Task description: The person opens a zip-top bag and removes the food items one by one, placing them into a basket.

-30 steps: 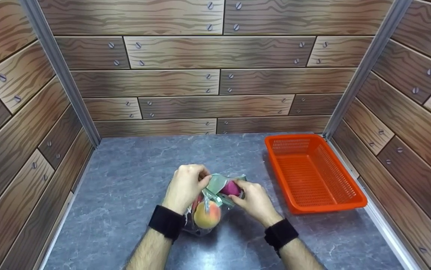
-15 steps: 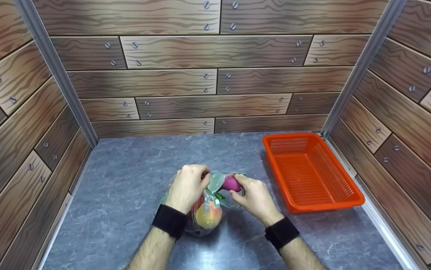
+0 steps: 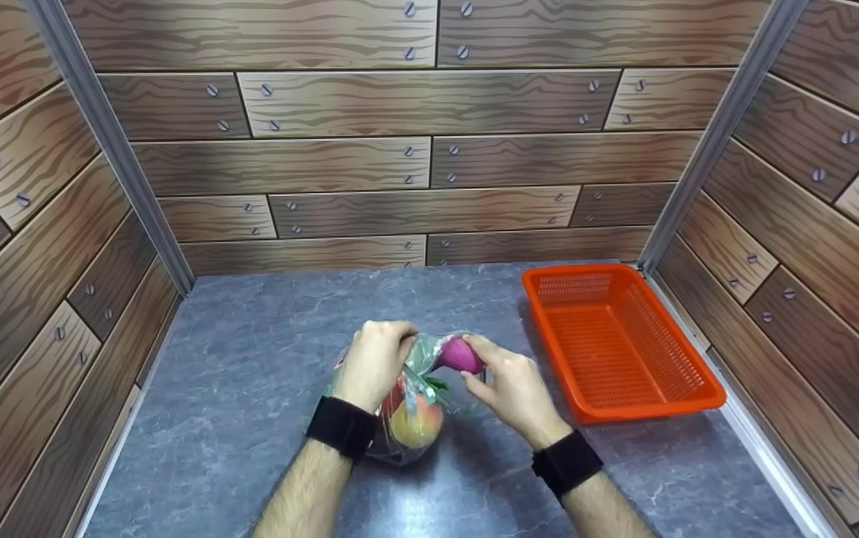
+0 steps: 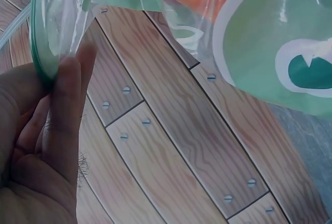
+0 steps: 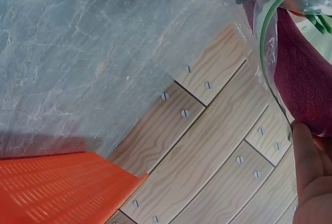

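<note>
Bag (image 3: 420,357), clear with green print, sits lower centre in the head view, between both hands. Left hand (image 3: 375,364) pinches its edge; right hand (image 3: 512,385) grips the purple vegetable (image 3: 459,354) at the bag's right side, so right is nearer. Vegetable lies just upper left of the right hand, most of its length hidden. Yellow-red fruit (image 3: 416,422) low in the bag; basket (image 3: 612,340) right of frame, on the counter (image 3: 273,314). Left wrist view: finger and thumb on the green-edged rim, left of frame; orange-red produce top right, count unclear. Right wrist view: vegetable's long axis runs top to lower right, fat end at the fingers. Counts: one bag, one purple vegetable, one yellow-red fruit, one basket.
</note>
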The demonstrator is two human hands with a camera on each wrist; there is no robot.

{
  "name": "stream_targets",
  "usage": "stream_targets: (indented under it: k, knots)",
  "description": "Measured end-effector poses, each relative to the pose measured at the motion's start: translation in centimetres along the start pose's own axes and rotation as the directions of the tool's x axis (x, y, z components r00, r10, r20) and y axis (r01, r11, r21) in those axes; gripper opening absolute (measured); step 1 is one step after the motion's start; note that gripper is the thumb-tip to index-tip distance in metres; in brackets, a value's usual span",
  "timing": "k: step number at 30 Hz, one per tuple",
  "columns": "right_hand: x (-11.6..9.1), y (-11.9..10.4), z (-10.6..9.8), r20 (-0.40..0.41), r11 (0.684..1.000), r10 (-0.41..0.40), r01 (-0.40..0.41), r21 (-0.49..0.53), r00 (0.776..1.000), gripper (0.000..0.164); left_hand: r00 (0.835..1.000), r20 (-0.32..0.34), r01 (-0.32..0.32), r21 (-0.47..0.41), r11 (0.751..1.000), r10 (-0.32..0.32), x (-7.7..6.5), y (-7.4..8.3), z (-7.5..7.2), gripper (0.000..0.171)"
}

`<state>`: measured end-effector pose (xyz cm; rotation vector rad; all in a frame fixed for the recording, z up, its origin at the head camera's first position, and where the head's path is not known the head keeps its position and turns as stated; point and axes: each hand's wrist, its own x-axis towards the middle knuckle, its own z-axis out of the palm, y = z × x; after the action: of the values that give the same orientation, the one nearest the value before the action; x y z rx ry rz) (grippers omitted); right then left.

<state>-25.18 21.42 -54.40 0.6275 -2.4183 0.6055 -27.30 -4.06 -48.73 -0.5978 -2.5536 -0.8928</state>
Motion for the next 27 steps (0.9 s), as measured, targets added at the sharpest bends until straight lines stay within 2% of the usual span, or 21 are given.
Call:
stream_targets:
  k: [7,18,22,27]
  knots:
    - [0.5,0.4,-1.1,-0.054,1.000,-0.018,0.018,0.000,0.998,0.056,0.999,-0.036,-0.001,-0.003,1.000,0.001,0.4,-0.4,-0.6,0.011]
    - [0.8,1.2,-2.9,-0.096,0.998,0.025,-0.020,0.052,0.995,0.058,0.998,-0.069,0.000,-0.007,1.000,0.000,0.6,-0.7,-1.1,0.011]
    - [0.8,1.6,-3.7,-0.127,0.997,0.031,-0.022,0.068,0.991,0.058,0.996,-0.087,-0.016,0.001,1.000,0.016,0.6,-0.8,-1.3,0.011]
    - [0.9,2.4,-5.1,-0.181,0.995,0.073,-0.060,0.075,0.981,0.059,0.996,-0.094,-0.005,0.004,1.000,0.005,0.4,-1.0,-1.6,0.011]
